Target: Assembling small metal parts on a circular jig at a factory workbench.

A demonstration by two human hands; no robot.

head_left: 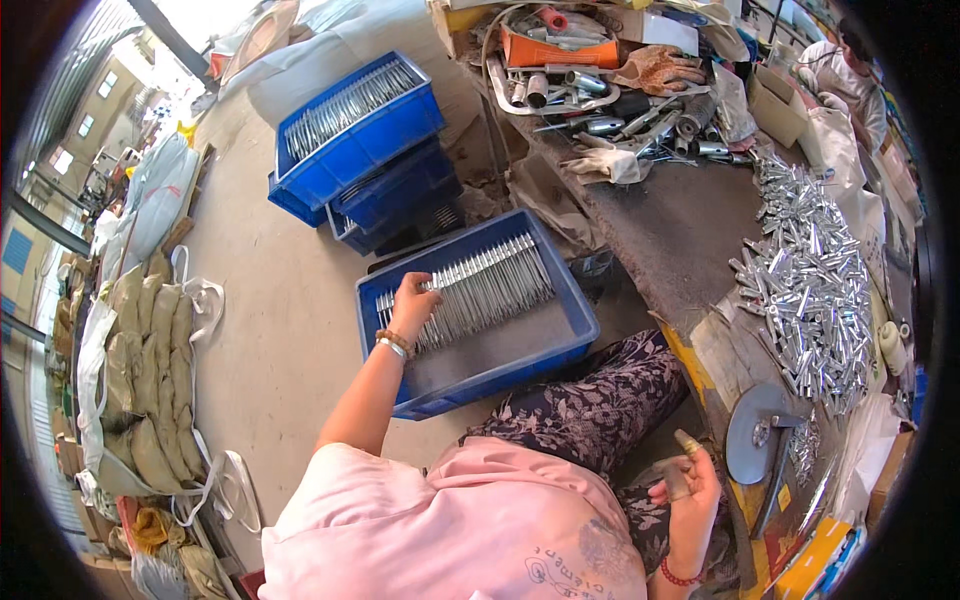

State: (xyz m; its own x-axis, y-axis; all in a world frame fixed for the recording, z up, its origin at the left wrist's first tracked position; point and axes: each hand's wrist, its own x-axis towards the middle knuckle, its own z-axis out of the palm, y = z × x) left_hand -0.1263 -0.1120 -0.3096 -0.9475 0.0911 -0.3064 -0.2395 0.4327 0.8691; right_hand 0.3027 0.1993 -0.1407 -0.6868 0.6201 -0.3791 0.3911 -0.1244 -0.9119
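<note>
As seen in the head view, workshop clutter around a pale tan floor (235, 250) on the left, and a dark-topped desk (690, 225) along the right. On the desk, a broad heap of small silver metal pieces (820, 300), a grey disc (752, 435) at the near edge and, toward the far end, an orange box (560, 52) amid metal tubes (537, 92), with a pale glove (610, 165) nearer. Past the desk at upper right, another person (845, 85). Toward the left edge, bulging tan sacks (150, 340); farther ahead, stacked blue crates (380, 145). Nearer, just beyond the floral trousers (590, 400), a separate blue crate (500, 372) with a row of slender silver rods (490, 290) side by side across its far part. At the left end of that row, the left hand (412, 298), fingers bent onto the rods; cannot tell whether gripping any. Well apart from the rods, beside the desk edge, the right hand (690, 490), raised, half curled, with a yellowish cover (687, 441) on one fingertip; cannot tell whether grasping anything.
</note>
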